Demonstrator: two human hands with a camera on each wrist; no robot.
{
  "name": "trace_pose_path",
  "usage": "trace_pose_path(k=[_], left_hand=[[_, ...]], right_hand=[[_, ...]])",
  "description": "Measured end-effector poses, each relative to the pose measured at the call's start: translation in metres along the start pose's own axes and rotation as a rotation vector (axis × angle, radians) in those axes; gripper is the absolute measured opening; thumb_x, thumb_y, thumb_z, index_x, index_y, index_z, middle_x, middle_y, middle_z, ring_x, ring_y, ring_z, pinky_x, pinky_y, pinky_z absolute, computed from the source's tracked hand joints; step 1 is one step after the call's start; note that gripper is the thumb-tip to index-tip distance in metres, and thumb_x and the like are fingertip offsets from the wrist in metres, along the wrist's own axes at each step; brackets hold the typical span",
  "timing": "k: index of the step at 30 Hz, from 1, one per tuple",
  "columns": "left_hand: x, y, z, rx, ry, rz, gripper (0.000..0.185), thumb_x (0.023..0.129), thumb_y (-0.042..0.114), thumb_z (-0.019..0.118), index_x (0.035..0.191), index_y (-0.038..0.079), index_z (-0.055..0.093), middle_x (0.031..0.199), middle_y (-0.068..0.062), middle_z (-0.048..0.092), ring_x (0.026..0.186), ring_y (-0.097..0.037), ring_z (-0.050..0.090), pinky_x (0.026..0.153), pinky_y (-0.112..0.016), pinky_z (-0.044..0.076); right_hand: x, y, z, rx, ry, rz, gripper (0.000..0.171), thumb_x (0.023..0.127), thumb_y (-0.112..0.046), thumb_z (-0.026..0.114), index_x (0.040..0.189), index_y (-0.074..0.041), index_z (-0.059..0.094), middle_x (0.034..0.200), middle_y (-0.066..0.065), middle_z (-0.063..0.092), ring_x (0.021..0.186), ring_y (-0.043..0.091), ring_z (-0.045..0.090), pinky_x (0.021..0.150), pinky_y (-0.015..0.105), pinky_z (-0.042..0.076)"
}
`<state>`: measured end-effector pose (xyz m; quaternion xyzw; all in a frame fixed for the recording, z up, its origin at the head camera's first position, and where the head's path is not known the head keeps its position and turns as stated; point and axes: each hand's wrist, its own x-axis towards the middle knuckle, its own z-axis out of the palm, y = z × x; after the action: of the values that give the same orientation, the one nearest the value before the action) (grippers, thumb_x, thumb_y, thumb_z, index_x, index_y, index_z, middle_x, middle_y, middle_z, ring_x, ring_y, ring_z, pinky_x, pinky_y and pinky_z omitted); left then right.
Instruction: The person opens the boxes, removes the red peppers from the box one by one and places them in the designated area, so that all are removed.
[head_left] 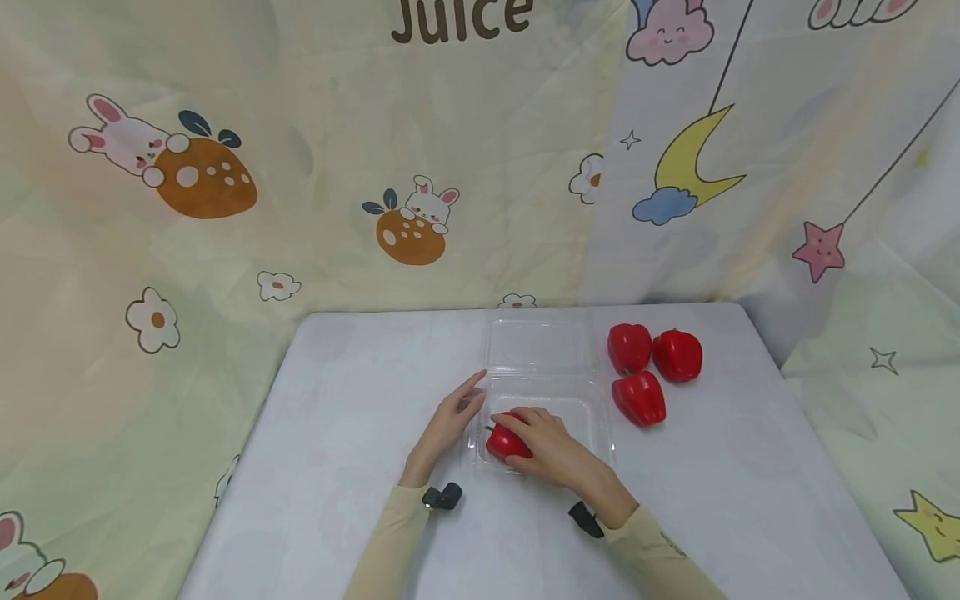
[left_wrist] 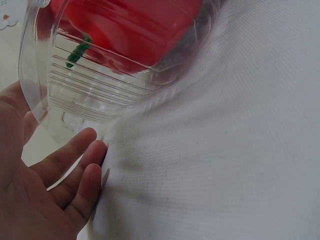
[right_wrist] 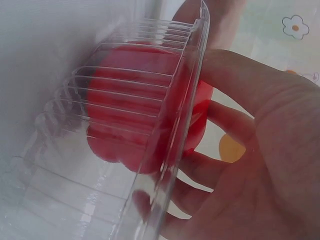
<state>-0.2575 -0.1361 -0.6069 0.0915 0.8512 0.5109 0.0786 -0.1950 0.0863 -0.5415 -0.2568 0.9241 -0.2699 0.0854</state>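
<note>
A red bell pepper (head_left: 506,443) with a green stem lies in the left part of a clear plastic clamshell container (head_left: 581,417). My right hand (head_left: 553,450) grips it from above, thumb on the near side and fingers over the far side. Through the ribbed clear wall in the right wrist view, the pepper (right_wrist: 127,105) appears inside the box. My left hand (head_left: 447,423) is at the container's left edge, fingers spread and holding nothing. In the left wrist view its fingertips are just beside the container wall (left_wrist: 95,95); whether they touch it I cannot tell.
The container's clear lid (head_left: 540,346) lies folded back behind its base. Right of it, three more red bell peppers (head_left: 630,347) (head_left: 678,356) (head_left: 639,398) sit grouped on the white table (head_left: 360,375). A printed cloth (head_left: 322,150) hangs behind the table.
</note>
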Motion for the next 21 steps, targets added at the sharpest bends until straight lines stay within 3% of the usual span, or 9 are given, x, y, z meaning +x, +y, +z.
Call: trace_pose_path(k=[21], left_hand=[[0.0008,-0.0025,0.0000,-0.001,-0.002,0.009,0.051,0.104,0.034,0.054,0.153,0.038,0.040,0.144,-0.010,0.058,0.126,-0.037,0.060,0.103,-0.058,0.050]], right_hand=[[0.0000,0.0015,0.0001,-0.046,0.033,-0.047,0.087,0.070,-0.025,0.092,0.146,-0.025,0.049,0.140,0.009,0.052,0.130,0.029,0.048,0.102,0.051,0.052]])
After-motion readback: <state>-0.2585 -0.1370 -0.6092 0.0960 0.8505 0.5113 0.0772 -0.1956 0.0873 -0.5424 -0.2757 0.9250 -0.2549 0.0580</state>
